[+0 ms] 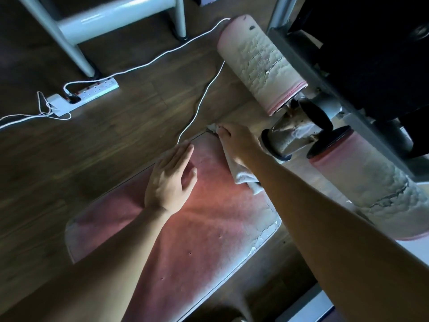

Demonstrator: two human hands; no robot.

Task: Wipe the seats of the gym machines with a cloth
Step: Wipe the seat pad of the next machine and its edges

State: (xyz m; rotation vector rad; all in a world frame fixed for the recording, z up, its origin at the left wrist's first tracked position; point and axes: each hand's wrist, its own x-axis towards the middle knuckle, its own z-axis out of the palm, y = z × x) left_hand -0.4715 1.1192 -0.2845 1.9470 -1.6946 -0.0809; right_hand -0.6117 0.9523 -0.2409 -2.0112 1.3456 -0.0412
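My right grip [239,141] clutches the cloth [243,175] at the red seat's [197,240] far end, left grip [170,180] lies flat on it, holding nothing.

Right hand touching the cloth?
Touching. Head view: the right hand holds the cloth, which shows past its fingertips and beneath its wrist, on the seat.
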